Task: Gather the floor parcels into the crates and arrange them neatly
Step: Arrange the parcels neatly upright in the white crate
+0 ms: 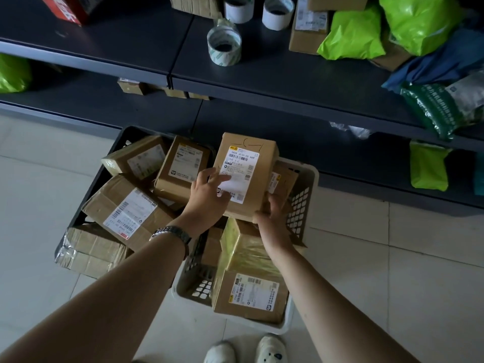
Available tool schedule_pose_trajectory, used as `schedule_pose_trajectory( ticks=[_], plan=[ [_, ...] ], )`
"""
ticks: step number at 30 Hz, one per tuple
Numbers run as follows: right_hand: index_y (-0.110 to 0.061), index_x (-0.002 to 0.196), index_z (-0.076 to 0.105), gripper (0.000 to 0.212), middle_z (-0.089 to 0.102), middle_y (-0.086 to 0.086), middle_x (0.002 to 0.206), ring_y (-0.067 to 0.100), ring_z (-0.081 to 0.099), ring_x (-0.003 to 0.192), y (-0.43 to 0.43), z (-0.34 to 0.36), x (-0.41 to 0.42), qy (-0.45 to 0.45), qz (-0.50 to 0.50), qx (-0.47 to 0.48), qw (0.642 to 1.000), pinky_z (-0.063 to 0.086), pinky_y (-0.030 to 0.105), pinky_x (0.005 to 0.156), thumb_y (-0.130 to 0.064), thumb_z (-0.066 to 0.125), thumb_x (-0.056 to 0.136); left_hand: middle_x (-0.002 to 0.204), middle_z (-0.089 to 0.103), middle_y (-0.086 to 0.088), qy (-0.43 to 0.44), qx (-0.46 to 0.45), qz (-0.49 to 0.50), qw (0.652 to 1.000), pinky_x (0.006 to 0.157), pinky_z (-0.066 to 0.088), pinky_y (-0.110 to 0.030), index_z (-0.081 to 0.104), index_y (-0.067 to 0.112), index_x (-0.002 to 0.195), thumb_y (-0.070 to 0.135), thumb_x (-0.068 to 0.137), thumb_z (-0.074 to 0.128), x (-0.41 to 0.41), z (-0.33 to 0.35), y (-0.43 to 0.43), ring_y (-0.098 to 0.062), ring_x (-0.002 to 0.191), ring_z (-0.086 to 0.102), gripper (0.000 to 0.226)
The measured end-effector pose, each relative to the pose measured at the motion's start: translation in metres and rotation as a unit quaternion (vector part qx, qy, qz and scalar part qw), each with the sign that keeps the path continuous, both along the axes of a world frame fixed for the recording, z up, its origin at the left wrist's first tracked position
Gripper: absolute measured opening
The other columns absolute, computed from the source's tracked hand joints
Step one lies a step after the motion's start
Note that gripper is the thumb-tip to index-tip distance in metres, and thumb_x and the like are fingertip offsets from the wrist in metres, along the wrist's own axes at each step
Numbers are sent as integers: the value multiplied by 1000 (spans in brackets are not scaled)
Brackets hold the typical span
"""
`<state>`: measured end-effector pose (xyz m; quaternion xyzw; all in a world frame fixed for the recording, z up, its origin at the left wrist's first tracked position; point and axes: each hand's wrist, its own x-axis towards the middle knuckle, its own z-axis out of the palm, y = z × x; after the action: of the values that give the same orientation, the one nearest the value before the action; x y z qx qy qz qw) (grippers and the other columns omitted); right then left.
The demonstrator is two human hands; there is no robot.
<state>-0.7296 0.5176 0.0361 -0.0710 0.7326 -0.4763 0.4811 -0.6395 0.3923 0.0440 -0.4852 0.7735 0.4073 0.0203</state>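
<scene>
Two crates stand on the tiled floor below me: a dark crate (123, 137) on the left and a white-rimmed grey crate (301, 203) on the right. Both hold several brown cardboard parcels with white labels. I hold one labelled parcel (251, 153) tilted above the grey crate. My left hand (209, 195) lies on its label with fingers spread. My right hand (269, 213) grips its near right corner from below. A parcel with yellow tape (248, 258) and another labelled box (251, 297) lie in the grey crate beneath.
Dark shelves (262, 82) run behind the crates, carrying tape rolls (224, 44), boxes and green mailer bags (351, 32). More green bags (427, 166) sit on the low shelf at the right. Light floor tiles (392, 258) surround the crates. My white shoes (269, 349) are at the bottom edge.
</scene>
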Motion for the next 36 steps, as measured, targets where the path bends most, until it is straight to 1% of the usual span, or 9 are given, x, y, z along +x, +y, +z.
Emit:
schedule_pose_trajectory(
  ticks=[3, 8, 11, 13, 18, 23, 27, 30, 36],
  plan=[
    [-28, 145, 42, 73, 55, -4, 134, 20, 51, 126, -4, 10, 1, 20, -49, -28, 998, 44, 45, 108, -21, 54, 73, 145, 29, 4, 34, 50, 32, 998, 113, 32, -38, 48, 27, 139, 19, 94, 53, 7, 0, -4, -20, 136, 28, 46],
    [-26, 143, 42, 57, 54, -10, 127, 10, 51, 118, -8, 21, -3, 52, -88, -53, 993, 46, 32, 99, -6, 57, 91, 134, 41, 3, 89, 71, 84, 990, 80, 48, -17, 53, 27, 133, 23, 94, 49, 20, 12, -16, -16, 117, 49, 39],
    [-22, 146, 40, 59, 51, -15, 121, 6, 48, 115, -4, 29, 0, 81, -73, -40, 993, 43, 18, 85, -7, 58, 93, 140, 43, -3, 94, 60, 106, 988, 89, 51, -29, 55, 24, 131, 15, 95, 46, 33, 27, -18, -21, 121, 49, 38],
    [-24, 147, 39, 61, 47, -6, 134, 8, 45, 118, -1, 34, 1, 95, -65, -21, 993, 40, 18, 80, -11, 60, 92, 140, 44, -2, 112, 63, 116, 985, 90, 54, -37, 57, 31, 126, 14, 94, 47, 43, 39, -18, -22, 120, 52, 37],
    [-22, 148, 39, 60, 36, 6, 147, 14, 42, 121, 0, 50, 3, 119, -78, 0, 990, 36, 29, 89, -13, 59, 92, 126, 49, 2, 111, 31, 125, 985, 52, 41, -8, 54, 24, 131, 13, 99, 41, 63, 68, -30, -3, 82, 55, 36],
    [-23, 146, 40, 58, 38, 3, 141, 12, 41, 112, -16, 46, 4, 118, -90, -2, 989, 35, 30, 87, -14, 57, 92, 130, 53, -2, 107, 25, 112, 988, 55, 41, -18, 55, 25, 129, 15, 97, 41, 66, 61, -45, -7, 77, 56, 36],
    [-18, 143, 44, 58, 47, 4, 139, 17, 51, 113, -36, 37, 7, 120, -174, -1, 977, 42, 28, 82, -16, 58, 88, 133, 52, -6, 117, 49, 60, 990, 46, 40, -15, 54, 27, 130, 17, 99, 41, 57, 35, -56, -13, 74, 57, 35],
    [-18, 145, 43, 60, 50, 3, 142, 20, 52, 121, -47, 29, 21, 93, -248, 19, 964, 43, 34, 92, -18, 57, 87, 136, 49, -4, 102, 65, 26, 992, 45, 39, -13, 53, 28, 131, 19, 100, 39, 55, 26, -65, -11, 75, 58, 35],
    [-15, 145, 44, 50, 52, 1, 143, 18, 50, 129, -57, 14, 34, 125, -296, 32, 946, 39, 31, 97, -14, 52, 96, 132, 46, 3, 103, 73, -50, 991, 49, 38, -8, 53, 31, 130, 23, 99, 41, 47, 7, -83, -4, 81, 52, 34]
  ],
)
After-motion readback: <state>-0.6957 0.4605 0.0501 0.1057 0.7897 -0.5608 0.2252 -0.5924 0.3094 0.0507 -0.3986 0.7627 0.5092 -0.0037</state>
